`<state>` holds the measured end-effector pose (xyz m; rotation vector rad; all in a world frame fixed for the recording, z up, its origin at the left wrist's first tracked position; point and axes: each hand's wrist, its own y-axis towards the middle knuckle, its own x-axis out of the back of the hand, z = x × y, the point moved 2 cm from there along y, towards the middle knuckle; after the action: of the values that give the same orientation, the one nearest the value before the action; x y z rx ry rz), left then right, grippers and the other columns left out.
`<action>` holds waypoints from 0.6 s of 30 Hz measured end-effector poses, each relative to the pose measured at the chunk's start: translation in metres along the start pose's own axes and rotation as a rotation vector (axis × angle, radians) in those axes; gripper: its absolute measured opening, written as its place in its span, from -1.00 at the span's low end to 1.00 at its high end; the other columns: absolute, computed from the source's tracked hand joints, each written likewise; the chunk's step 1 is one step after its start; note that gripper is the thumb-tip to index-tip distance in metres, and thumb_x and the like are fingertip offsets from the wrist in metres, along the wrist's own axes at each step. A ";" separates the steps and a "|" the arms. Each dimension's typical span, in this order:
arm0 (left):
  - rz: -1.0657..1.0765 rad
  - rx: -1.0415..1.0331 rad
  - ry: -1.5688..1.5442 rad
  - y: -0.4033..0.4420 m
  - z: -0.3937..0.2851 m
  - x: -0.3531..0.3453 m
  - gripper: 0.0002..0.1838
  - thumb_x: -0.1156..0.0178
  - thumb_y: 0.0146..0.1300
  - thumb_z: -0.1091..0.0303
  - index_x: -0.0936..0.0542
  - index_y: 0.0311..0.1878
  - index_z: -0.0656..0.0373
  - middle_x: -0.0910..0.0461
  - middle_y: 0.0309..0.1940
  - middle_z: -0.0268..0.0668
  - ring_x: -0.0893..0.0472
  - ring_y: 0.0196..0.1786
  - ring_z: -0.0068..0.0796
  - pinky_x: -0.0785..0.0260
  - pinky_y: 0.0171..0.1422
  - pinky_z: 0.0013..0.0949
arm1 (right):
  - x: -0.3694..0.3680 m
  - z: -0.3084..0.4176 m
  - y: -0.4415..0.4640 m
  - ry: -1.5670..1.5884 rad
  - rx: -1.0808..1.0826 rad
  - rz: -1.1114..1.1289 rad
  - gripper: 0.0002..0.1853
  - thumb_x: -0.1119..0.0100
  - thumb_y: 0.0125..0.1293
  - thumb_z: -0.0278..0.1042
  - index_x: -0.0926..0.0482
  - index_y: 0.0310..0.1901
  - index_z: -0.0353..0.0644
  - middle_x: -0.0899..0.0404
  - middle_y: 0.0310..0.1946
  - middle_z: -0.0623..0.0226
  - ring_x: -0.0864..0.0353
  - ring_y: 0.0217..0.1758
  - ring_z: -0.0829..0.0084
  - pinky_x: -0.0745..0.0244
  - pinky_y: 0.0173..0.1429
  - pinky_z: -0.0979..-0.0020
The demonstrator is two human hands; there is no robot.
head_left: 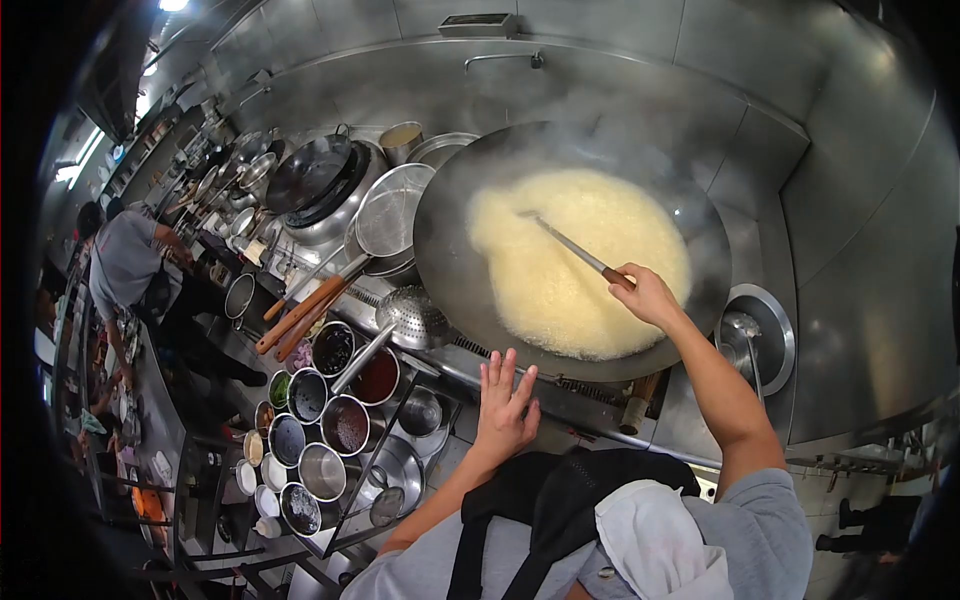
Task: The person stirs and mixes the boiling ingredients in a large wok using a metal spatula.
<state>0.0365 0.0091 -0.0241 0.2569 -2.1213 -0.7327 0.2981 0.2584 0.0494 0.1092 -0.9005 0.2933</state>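
My right hand [645, 298] is closed round the brown grip of a long-handled wok utensil [572, 246]. Its metal shaft slants away to the left, and its head is sunk in pale yellow, foamy liquid [600, 310], so its shape is hidden. The liquid fills the middle of a very large dark wok [455, 235], and steam rises from it. My left hand [508, 408] holds nothing; its fingers are spread, just in front of the wok's near rim.
Left of the wok lie wire strainers [393, 212] and a perforated ladle [412, 316]. Several metal pots [345, 424] of sauces and seasonings stand below them. A smaller wok [310, 175] sits further left. At right is a metal basin [783, 345]. A co-worker [130, 260] stands far left.
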 end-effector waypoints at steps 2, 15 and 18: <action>-0.023 0.023 -0.047 0.001 -0.001 0.001 -0.21 -0.41 0.27 0.47 -0.51 0.62 0.08 -0.09 0.81 0.14 -0.01 0.84 0.36 0.15 0.82 0.45 | 0.000 -0.002 -0.014 0.036 0.015 0.033 -0.50 -0.38 0.44 -0.04 -0.73 0.25 -0.21 -0.84 -0.11 0.04 -0.83 -0.07 0.11 -0.66 0.12 0.13; -0.047 0.026 -0.063 0.000 0.001 -0.003 -0.22 -0.41 0.26 0.51 -0.54 0.60 0.07 -0.11 0.80 0.14 -0.02 0.83 0.40 0.12 0.81 0.46 | 0.034 -0.016 -0.184 0.464 0.052 -0.227 -0.63 -0.56 0.37 -0.41 -0.78 0.15 -0.33 -0.82 -0.18 0.31 -0.72 -0.14 0.57 -0.60 -0.01 0.47; -0.054 0.019 -0.055 -0.001 0.003 -0.005 -0.23 -0.41 0.24 0.53 -0.55 0.59 0.08 -0.13 0.79 0.14 -0.03 0.83 0.42 0.09 0.81 0.45 | 0.038 -0.024 -0.221 0.375 0.038 -0.350 -0.67 -0.52 0.43 -0.43 -0.77 0.16 -0.36 -0.80 -0.12 0.36 -0.70 -0.09 0.62 -0.56 0.02 0.55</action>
<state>0.0377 0.0114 -0.0297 0.3089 -2.1811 -0.7599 0.4036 0.0603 0.0706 0.2356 -0.4911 0.0010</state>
